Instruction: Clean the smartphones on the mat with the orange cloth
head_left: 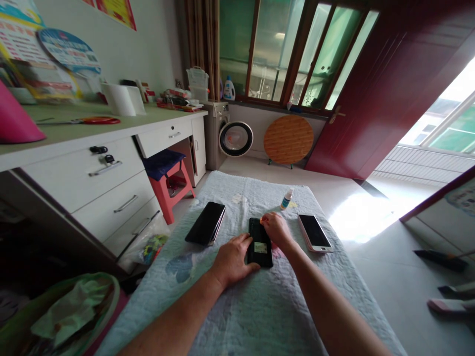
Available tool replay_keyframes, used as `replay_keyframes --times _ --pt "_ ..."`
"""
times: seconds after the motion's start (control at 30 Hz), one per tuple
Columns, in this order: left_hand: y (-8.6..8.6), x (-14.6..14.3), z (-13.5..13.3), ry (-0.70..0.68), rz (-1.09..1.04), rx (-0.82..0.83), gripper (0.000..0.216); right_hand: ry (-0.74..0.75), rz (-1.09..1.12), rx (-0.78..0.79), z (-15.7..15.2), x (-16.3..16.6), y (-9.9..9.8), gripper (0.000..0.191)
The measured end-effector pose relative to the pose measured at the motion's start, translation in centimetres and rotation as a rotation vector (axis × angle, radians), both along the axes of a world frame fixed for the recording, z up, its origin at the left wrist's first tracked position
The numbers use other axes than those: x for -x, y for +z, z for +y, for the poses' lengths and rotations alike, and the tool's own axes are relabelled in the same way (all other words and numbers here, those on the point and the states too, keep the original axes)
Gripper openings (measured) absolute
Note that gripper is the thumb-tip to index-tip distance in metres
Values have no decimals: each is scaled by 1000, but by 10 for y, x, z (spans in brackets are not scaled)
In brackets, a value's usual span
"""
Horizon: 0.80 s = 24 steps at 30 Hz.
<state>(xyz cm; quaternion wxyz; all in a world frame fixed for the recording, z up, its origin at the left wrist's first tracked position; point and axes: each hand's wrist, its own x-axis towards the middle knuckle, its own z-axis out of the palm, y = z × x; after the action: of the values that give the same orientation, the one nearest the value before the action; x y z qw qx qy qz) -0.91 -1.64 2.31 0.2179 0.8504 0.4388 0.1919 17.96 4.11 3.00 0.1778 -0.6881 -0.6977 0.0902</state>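
Observation:
A black phone (pixel 255 257) lies on the cloth-covered table with its inside showing and a pale label (pixel 260 247) in the middle. My left hand (pixel 233 259) grips its left edge, fingers along the side and thumb by the lower end. Over the phone's upper right part, my right hand (pixel 276 230) is closed in a pinch on a small orange piece (pixel 261 221), mostly hidden by the fingers. To the left lies a dark phone (pixel 206 223), slightly raised on something beneath it. A white-framed phone (pixel 314 232) rests at the right, and a small spray bottle (pixel 286 199) stands behind.
A light quilted cloth (pixel 241 190) covers the table. At the left are a white drawer desk (pixel 107 193), a red stool (pixel 174 185) and a bin (pixel 115 291) with rubbish. Farther off are a washing machine (pixel 217 118) with its door open and a round wooden board (pixel 288 139).

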Motion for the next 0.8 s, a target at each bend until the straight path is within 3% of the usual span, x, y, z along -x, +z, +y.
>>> replay_keyframes --times 0.2,0.43,0.8 --pt "1 1 0 -10 -19 6 64 141 70 5 -17 20 6 21" --pt "-1 1 -1 9 -28 8 61 336 113 119 -43 10 13 18" --pt "3 1 0 -17 -11 6 61 141 35 26 9 17 7 15"
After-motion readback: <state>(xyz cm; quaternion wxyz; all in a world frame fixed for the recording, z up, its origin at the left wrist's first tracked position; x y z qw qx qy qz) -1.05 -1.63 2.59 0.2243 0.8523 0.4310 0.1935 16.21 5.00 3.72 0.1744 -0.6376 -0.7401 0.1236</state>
